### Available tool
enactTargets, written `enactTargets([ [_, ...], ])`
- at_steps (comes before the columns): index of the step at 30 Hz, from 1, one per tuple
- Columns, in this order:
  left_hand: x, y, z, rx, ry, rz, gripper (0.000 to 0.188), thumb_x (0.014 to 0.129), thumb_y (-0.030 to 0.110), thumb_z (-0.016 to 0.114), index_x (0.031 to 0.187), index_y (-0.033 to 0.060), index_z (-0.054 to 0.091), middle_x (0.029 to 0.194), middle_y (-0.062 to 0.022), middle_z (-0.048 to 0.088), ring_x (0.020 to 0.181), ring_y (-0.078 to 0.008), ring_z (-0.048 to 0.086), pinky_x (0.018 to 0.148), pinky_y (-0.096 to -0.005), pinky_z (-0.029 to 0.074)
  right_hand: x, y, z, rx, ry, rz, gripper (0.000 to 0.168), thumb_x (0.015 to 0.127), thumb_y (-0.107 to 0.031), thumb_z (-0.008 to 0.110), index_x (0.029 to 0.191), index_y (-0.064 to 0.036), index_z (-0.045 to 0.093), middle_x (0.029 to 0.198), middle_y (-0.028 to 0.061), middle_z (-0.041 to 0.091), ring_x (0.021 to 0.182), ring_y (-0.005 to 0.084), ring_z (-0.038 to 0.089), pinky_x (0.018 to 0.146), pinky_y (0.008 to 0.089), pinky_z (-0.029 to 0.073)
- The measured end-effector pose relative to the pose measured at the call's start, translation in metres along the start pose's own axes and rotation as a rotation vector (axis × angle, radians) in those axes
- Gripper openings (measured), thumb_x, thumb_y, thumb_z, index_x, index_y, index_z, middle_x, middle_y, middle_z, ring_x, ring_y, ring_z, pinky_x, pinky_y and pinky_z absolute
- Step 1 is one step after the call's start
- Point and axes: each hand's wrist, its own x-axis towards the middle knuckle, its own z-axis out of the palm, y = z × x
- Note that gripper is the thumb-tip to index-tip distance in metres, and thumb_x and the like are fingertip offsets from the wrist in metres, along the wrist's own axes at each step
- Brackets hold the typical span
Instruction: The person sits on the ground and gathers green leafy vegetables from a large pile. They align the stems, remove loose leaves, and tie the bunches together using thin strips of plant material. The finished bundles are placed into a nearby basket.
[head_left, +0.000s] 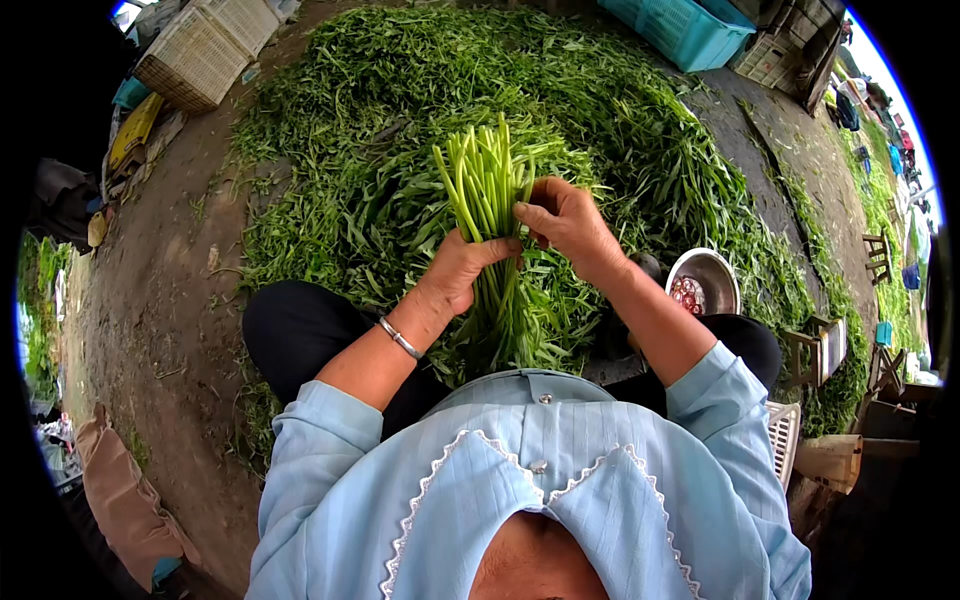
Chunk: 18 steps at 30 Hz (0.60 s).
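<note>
A bunch of leafy green stems (484, 184), which look like water spinach, stands stem ends away from me and leaves hanging toward my lap. My left hand (480, 262) is wrapped around its middle, with the thumb across the front. At the right side of the bunch, my right hand (559, 217) pinches at the upper stems with thumb and fingers; whether it grips a single stem is hidden. Beneath and beyond both hands spreads a large heap of loose greens (390, 82). By my right knee sits a metal bowl (720, 281) with reddish rings or bands (686, 294) in it.
A turquoise plastic crate (686, 34) stands at the far right of the heap. Pale plastic crates (206, 52) are at the far left, beside bare ground (172, 247). A small stool (816, 349) and a white crate (782, 442) are on my right.
</note>
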Motion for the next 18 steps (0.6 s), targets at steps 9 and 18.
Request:
enactTargets([
  [9,0.002,0.020,0.001,0.164,-0.152,-0.066,0.041,0.074,-0.003,0.064,0.114,0.0021,0.056,0.105,-0.0042,0.061,0.094,-0.0150,0.058,0.084,-0.0288,0.047,0.002,0.034,0.008,0.283,-0.171,0.049,0.035,0.085,-0.024,0.066,0.110,0.000,0.060,0.100,0.0064,0.064,0.090,0.0132,0.057,0.080,0.0300,0.046],
  [18,0.010,0.016,-0.017,-0.082,-0.250,-0.215,0.049,0.078,0.006,0.069,0.123,0.0030,0.051,0.116,-0.0067,0.057,0.104,-0.0186,0.057,0.090,-0.0324,0.047,0.000,0.039,-0.012,0.646,-0.311,0.158,0.040,0.088,-0.027,0.062,0.118,-0.001,0.055,0.111,0.0082,0.061,0.104,0.0168,0.056,0.096,0.0334,0.042],
])
